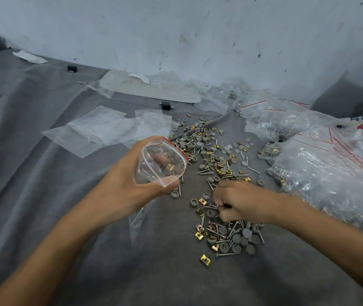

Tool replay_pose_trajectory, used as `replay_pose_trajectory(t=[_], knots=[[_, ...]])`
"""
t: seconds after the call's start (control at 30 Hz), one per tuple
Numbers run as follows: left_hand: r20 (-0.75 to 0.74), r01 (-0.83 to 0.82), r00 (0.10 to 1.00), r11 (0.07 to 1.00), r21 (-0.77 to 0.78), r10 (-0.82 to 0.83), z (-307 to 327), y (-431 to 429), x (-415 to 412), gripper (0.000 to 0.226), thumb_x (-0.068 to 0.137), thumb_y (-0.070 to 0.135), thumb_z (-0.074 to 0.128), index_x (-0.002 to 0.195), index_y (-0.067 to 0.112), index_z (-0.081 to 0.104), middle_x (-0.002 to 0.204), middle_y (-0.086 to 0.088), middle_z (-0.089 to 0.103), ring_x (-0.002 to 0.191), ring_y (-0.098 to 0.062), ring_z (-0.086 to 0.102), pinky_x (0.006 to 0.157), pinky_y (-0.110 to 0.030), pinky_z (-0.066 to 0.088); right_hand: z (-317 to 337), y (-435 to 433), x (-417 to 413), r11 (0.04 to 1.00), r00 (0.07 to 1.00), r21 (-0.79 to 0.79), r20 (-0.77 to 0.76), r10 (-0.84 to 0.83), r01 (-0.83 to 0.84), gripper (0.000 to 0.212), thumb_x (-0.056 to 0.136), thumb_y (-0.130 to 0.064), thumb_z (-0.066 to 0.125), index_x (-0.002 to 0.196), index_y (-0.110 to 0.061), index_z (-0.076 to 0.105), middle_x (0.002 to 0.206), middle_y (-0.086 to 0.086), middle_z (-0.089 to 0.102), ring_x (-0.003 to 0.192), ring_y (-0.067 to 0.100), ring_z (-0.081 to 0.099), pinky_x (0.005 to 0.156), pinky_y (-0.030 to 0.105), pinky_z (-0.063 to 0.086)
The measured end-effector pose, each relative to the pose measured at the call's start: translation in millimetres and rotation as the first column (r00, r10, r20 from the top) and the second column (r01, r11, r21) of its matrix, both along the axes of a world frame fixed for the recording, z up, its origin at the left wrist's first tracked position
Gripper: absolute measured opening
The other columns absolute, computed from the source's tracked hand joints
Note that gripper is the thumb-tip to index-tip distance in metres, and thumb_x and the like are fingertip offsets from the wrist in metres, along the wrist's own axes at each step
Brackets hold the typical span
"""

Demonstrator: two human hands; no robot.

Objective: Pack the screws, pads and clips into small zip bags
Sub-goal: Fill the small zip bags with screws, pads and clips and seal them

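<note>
Clear zip bag (161, 166) gripped by left fingers (170, 188), right fingers (221, 200) pinching screws (212, 207)

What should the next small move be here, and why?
Probably lift the right hand across to the zip bag and drop in the screws it seems to pinch: the left hand holds the bag's mouth open, with clips and pads already inside.

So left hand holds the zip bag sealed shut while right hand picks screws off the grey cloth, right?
No: the head view shows the zip bag held with its mouth open, not sealed, some pieces already inside. The rest stands: left hand holds it, right hand pinches screws from the pile on the grey cloth.
</note>
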State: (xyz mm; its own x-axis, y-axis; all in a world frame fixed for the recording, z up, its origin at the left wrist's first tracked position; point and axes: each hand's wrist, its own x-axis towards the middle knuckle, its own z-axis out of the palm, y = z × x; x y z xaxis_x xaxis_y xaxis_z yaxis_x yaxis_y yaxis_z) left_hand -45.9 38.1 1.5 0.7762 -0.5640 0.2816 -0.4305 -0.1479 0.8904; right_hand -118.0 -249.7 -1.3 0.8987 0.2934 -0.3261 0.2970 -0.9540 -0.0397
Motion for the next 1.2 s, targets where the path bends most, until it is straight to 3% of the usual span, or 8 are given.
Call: replay_pose_trajectory(t=[0.13, 0.3, 0.43, 0.57, 0.8, 1.0, 1.13, 1.2], knots=[[0.008, 0.01, 1.0, 1.0, -0.013, -0.01, 0.1, -1.5, -0.5, 0.069, 0.07, 0.06, 0.082, 0.129, 0.061, 0.046, 0.115, 0.017, 0.067, 0.109, 0.001, 0.065, 0.092, -0.023, 0.047, 40.2, 4.3, 2.7, 0.991, 0.987, 0.047, 0.097, -0.132, 0.128, 0.013, 0.09, -0.026, 0.062, 0.089, -0.018, 0.053, 0.089, -0.004, 0.051, 0.083, 0.016, 0.05, 0.073, 0.031, 0.044], [0.024, 0.018, 1.0, 1.0, -0.018, -0.017, -1.1, -3.0, -0.1, 0.07, 0.072, 0.056, 0.082, 0.132, 0.057, 0.046, 0.117, 0.017, 0.068, 0.109, 0.0, 0.065, 0.086, -0.011, 0.049, 129.3, 39.5, -1.7, 0.931, 0.94, 0.349, 0.268, -0.211, 0.109, 0.008, 0.077, -0.033, 0.061, 0.076, -0.027, 0.057, 0.069, -0.01, 0.059, 0.059, 0.001, 0.048, 0.056, 0.017, 0.04], [0.023, 0.042, 0.999, 0.998, -0.036, -0.041, -1.1, -4.8, -1.3, 0.071, 0.075, 0.051, 0.084, 0.135, 0.05, 0.047, 0.119, 0.012, 0.068, 0.111, -0.002, 0.065, 0.088, -0.009, 0.047, 155.9, 84.1, 4.4, 0.993, 0.967, 0.121, 0.253, -0.023, -0.008, 0.013, 0.076, -0.041, 0.056, 0.078, -0.028, 0.056, 0.075, -0.011, 0.057, 0.071, 0.004, 0.052, 0.064, 0.019, 0.041], [0.008, 0.066, 0.998, 0.996, -0.059, -0.066, 0.0, -5.5, -1.5, 0.073, 0.075, 0.042, 0.086, 0.138, 0.042, 0.049, 0.121, 0.012, 0.069, 0.112, -0.004, 0.065, 0.09, -0.014, 0.05, 162.7, 110.9, 21.3, 0.985, 0.978, -0.17, 0.199, 0.07, -0.036, 0.011, 0.092, -0.032, 0.059, 0.085, -0.024, 0.062, 0.083, -0.008, 0.061, 0.085, 0.016, 0.059, 0.083, 0.041, 0.052], [-0.004, 0.082, 0.997, 0.993, -0.085, -0.083, 2.5, -7.2, -4.0, 0.071, 0.072, 0.037, 0.084, 0.135, 0.037, 0.051, 0.118, 0.014, 0.069, 0.107, -0.004, 0.068, 0.084, -0.013, 0.051, 164.6, 134.7, 33.6, 0.933, 0.941, -0.325, 0.242, 0.237, -0.152, 0.011, 0.091, -0.023, 0.065, 0.082, -0.016, 0.066, 0.082, 0.003, 0.065, 0.085, 0.026, 0.063, 0.076, 0.041, 0.054], [0.015, 0.094, 0.996, 0.993, -0.066, -0.094, 2.4, -5.2, -2.2, 0.058, 0.075, 0.04, 0.083, 0.126, 0.032, 0.057, 0.114, 0.013, 0.07, 0.105, -0.005, 0.068, 0.082, -0.014, 0.052, 163.8, 134.7, 40.2, 0.952, 0.924, -0.205, 0.261, 0.278, -0.228, 0.01, 0.092, -0.035, 0.068, 0.099, -0.028, 0.072, 0.078, -0.015, 0.055, 0.087, 0.01, 0.057, 0.08, 0.032, 0.049], [0.021, 0.044, 0.999, 0.999, -0.017, -0.043, -0.9, -1.4, -0.1, 0.074, 0.068, 0.061, 0.082, 0.132, 0.057, 0.045, 0.118, 0.02, 0.067, 0.11, 0.003, 0.064, 0.085, -0.014, 0.05, 162.5, 95.7, 49.7, 0.995, 0.957, -0.053, 0.274, 0.1, -0.088, 0.006, 0.091, -0.023, 0.07, 0.092, -0.027, 0.074, 0.076, -0.021, 0.062, 0.075, -0.003, 0.058, 0.08, 0.029, 0.051], [0.006, 0.045, 0.999, 0.999, -0.014, -0.045, -2.3, 0.1, 0.4, 0.076, 0.066, 0.064, 0.081, 0.132, 0.063, 0.042, 0.12, 0.02, 0.067, 0.111, 0.002, 0.064, 0.089, -0.02, 0.05, 147.3, 66.6, 54.2, 0.998, 0.973, -0.059, 0.229, -0.01, 0.024, 0.009, 0.094, -0.019, 0.066, 0.095, -0.021, 0.076, 0.085, -0.016, 0.069, 0.084, 0.004, 0.066, 0.085, 0.029, 0.051]])
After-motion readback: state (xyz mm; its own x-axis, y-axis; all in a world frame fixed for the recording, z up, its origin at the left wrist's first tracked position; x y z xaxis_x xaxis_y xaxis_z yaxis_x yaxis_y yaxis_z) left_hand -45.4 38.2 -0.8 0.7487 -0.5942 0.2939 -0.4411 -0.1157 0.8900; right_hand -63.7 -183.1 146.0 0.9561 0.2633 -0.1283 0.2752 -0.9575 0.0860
